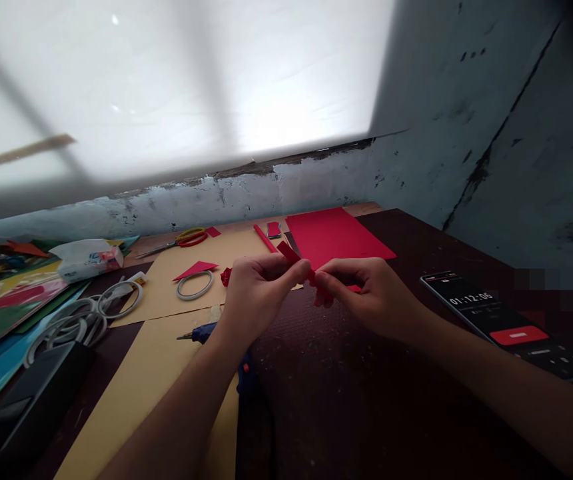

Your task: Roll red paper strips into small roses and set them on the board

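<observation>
Both hands meet above the dark table, pinching one red paper strip. My left hand is closed on the strip, whose flat end sticks up past the thumb. My right hand grips its other part, where the paper looks folded or curled; fingers hide much of it. Beyond the hands lie red paper sheets. Close to my left hand are a small crumpled red paper piece and a red paper triangle. A blue glue gun lies partly under my left forearm.
Scissors and a tape ring lie on tan paper. Left are more rings, a black box-like object, a tissue pack and coloured sheets. A phone showing a timer lies right.
</observation>
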`<state>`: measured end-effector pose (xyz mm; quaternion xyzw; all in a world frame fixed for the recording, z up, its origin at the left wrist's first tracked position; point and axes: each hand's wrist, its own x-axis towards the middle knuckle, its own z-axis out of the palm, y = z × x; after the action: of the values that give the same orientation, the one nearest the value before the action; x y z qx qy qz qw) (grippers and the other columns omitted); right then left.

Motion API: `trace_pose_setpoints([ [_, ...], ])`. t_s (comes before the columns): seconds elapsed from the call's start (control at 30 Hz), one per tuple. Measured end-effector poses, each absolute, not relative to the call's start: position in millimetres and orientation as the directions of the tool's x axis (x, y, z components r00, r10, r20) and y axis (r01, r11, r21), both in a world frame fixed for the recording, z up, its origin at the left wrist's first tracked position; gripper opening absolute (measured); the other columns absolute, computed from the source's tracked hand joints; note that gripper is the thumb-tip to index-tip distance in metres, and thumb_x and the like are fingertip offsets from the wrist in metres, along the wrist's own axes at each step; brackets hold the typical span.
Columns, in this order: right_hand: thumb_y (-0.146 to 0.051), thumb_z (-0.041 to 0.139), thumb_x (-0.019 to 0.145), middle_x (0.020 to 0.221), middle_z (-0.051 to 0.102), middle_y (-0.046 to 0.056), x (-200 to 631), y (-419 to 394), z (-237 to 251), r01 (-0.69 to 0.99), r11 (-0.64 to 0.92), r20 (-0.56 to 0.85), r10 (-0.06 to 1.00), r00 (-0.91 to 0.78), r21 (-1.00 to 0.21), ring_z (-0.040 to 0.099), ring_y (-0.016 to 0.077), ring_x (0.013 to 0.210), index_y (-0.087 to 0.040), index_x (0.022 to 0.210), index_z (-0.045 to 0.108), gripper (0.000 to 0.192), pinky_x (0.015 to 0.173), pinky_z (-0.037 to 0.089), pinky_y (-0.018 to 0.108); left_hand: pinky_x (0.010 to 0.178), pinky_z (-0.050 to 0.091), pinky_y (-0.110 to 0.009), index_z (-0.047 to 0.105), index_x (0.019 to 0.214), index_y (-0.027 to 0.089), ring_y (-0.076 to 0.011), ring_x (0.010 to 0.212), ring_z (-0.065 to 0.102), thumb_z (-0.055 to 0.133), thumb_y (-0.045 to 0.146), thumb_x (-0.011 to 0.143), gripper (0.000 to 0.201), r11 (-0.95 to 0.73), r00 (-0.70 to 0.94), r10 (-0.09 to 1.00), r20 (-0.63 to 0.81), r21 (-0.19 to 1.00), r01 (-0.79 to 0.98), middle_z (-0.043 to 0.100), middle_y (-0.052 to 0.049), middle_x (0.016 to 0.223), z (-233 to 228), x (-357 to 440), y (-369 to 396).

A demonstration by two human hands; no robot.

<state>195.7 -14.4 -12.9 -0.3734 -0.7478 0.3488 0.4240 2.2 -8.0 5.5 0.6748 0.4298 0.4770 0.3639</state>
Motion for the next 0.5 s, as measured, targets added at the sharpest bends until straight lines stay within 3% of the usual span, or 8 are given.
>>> trace_pose_setpoints([
  [0.1, -0.035, 0.056, 0.099, 0.075, 0.072, 0.003, 197.2, -14.7, -12.3, 0.268, 0.492, 0.386, 0.847, -0.365, -0.828, 0.067, 0.0171, 0.073, -0.02, 0.082, 0.07, 0.027, 0.071, 0.053, 0.032, 0.059, 0.047, -0.026, 0.078, 0.076, 0.018, -0.017, 0.069, 0.064, 0.074, 0.043, 0.085, 0.027, -0.404, 0.105, 0.915, 0.39, 0.878, 0.257, 0.073, -0.004, 0.072, 6.5, 2.3, -9.3],
  [0.27, -0.035, 0.059, 0.097, 0.074, 0.072, 0.003, 198.0, -15.8, -11.3, 0.287, 0.485, 0.383, 0.857, -0.345, -0.826, 0.067, 0.0166, 0.071, -0.02, 0.08, 0.071, 0.026, 0.069, 0.053, 0.031, 0.057, 0.047, -0.025, 0.079, 0.077, 0.019, -0.0171, 0.068, 0.065, 0.077, 0.038, 0.083, 0.021, -0.385, 0.214, 0.917, 0.336, 0.887, 0.254, 0.075, -0.004, 0.074, 4.6, 2.2, -9.5],
  [0.4, -0.037, 0.057, 0.098, 0.074, 0.073, 0.003, 198.0, -15.7, -10.7, 0.272, 0.484, 0.381, 0.854, -0.355, -0.832, 0.068, 0.0173, 0.071, -0.02, 0.085, 0.072, 0.026, 0.069, 0.054, 0.032, 0.061, 0.05, -0.027, 0.08, 0.078, 0.018, -0.0191, 0.07, 0.067, 0.076, 0.039, 0.084, 0.022, -0.419, 0.149, 0.907, 0.393, 0.872, 0.253, 0.076, -0.005, 0.074, 5.1, 2.8, -10.5],
  [0.5, -0.035, 0.057, 0.098, 0.074, 0.073, 0.004, 197.8, -16.9, -10.0, 0.312, 0.484, 0.375, 0.859, -0.349, -0.817, 0.067, 0.0174, 0.069, -0.02, 0.081, 0.071, 0.027, 0.068, 0.054, 0.033, 0.063, 0.051, -0.027, 0.08, 0.08, 0.018, -0.0197, 0.073, 0.069, 0.075, 0.041, 0.084, 0.025, -0.37, 0.16, 0.927, 0.34, 0.9, 0.229, 0.077, -0.006, 0.077, 6.1, 2.9, -10.3],
])
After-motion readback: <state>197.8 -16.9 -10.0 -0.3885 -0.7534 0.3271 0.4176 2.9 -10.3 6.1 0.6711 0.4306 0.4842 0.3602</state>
